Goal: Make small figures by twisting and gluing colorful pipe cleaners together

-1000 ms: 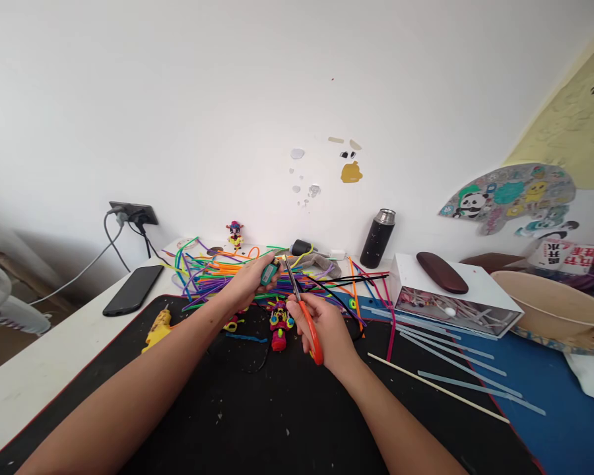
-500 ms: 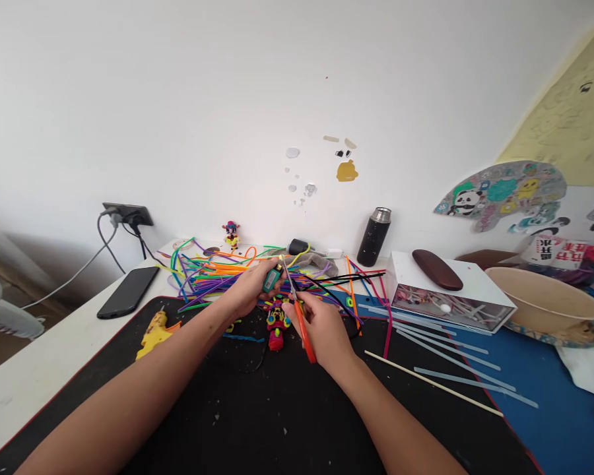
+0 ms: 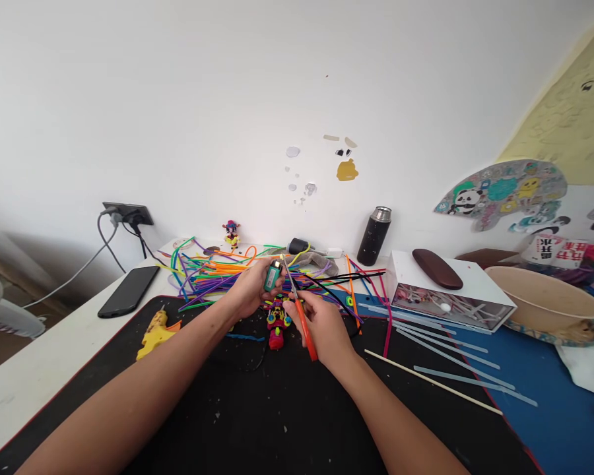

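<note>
My left hand (image 3: 254,285) is closed around a green lighter (image 3: 273,277), its metal top pointing up. My right hand (image 3: 323,324) grips orange-handled scissors (image 3: 305,326), whose blades point up and away, beside the lighter. At the blade tips is a small yellowish bit (image 3: 282,258), too small to name. Below and between my hands, a colourful figure (image 3: 277,323) in pink, yellow and blue lies on the black mat (image 3: 257,415). Behind my hands spreads a pile of coloured pipe cleaners (image 3: 212,280).
Left are a phone (image 3: 129,291) and a yellow glue gun (image 3: 154,335). A small figurine (image 3: 231,234) and a black thermos (image 3: 375,236) stand by the wall. Clear glue sticks (image 3: 455,349), a wooden stick (image 3: 433,381), a white box (image 3: 450,310) and a beige bowl (image 3: 544,297) are right.
The lighter in my left hand has turned slightly more upright. The scissors and my right hand have hardly moved.
</note>
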